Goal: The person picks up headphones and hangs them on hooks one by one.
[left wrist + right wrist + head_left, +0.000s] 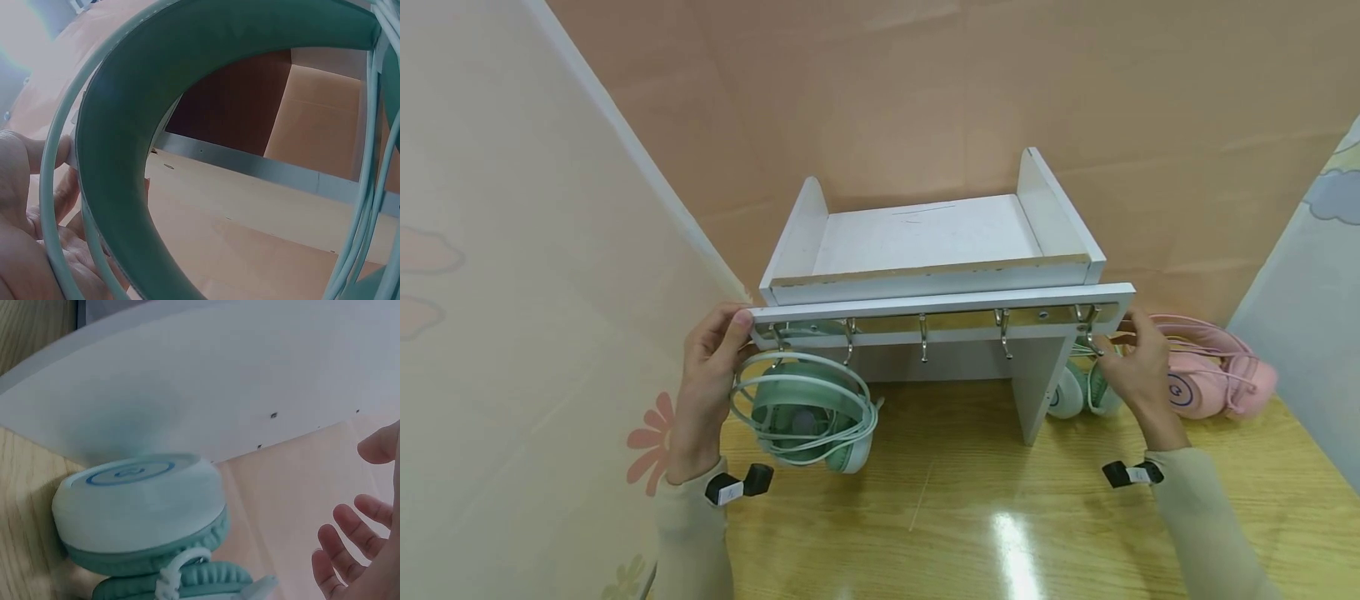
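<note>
A white hook rail (955, 305) with several metal hooks runs across the front of a white shelf unit (925, 233). My left hand (715, 358) pinches the rail's left end, thumb in front. Green headphones (808, 408) with a looped cable hang from the leftmost hook, and their band (119, 125) covers part of that hand in the left wrist view. My right hand (1138, 362) is at the rail's right end, thumb beside the last hook. Its fingers (353, 531) look spread and relaxed in the right wrist view, with nothing between them.
Another pair of green headphones (140, 512) rests on the wooden tabletop (940, 500) beside the shelf's right side panel (1037, 383). Pink headphones (1213, 379) with coiled cables lie farther right. Brown paper (910, 92) covers the back, and a pale wall (520, 275) stands at left.
</note>
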`<state>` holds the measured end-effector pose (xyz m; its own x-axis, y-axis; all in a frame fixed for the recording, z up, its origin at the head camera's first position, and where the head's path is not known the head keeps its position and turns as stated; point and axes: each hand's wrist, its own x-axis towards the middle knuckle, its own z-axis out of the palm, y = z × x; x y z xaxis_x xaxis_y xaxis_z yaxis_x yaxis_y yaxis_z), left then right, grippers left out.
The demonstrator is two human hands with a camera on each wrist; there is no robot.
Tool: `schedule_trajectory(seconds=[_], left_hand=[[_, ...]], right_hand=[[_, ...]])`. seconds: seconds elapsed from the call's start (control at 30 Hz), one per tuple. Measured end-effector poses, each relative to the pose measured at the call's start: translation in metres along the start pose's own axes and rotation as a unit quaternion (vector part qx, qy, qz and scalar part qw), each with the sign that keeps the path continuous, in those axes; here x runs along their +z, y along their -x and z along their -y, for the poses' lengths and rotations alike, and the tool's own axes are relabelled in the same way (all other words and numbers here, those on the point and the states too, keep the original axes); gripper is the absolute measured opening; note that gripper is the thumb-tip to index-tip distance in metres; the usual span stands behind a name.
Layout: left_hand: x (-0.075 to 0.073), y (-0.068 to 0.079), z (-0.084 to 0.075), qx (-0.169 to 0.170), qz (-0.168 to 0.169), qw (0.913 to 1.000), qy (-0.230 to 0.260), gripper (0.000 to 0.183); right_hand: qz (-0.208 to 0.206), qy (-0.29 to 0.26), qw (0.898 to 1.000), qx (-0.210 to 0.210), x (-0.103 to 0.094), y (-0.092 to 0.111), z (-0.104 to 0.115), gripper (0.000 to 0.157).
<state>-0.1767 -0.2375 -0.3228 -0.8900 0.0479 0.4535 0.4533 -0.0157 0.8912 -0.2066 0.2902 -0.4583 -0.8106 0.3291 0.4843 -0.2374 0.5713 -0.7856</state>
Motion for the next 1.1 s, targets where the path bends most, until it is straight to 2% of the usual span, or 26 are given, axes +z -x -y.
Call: schedule_trajectory(seconds=[0.2, 0.4, 0.63, 0.87, 1.1], left_hand=[[-0.001, 0.000, 0.000, 0.000, 0.001, 1.0000, -0.001, 0.022], [0.000, -0.001, 0.001, 0.000, -0.002, 1.0000, 0.001, 0.023], [0.000, 0.000, 0.001, 0.002, 0.003, 1.0000, 0.005, 0.023], [0.000, -0.001, 0.001, 0.001, 0.001, 1.0000, 0.002, 0.022], [0.001, -0.001, 0.001, 0.000, -0.003, 1.0000, 0.002, 0.024]], right_hand=[[0.017, 0.003, 1.000, 0.006, -0.001, -0.004, -0.010, 0.042], [0.015, 0.003, 1.000, 0.005, -0.001, -0.007, -0.019, 0.039], [0.021, 0.030, 0.999, 0.021, -0.003, -0.011, -0.026, 0.043], [0.054, 0.042, 0.996, 0.050, -0.005, -0.014, -0.030, 0.048], [0.096, 0.051, 0.993, 0.050, -0.005, -0.018, -0.035, 0.050]])
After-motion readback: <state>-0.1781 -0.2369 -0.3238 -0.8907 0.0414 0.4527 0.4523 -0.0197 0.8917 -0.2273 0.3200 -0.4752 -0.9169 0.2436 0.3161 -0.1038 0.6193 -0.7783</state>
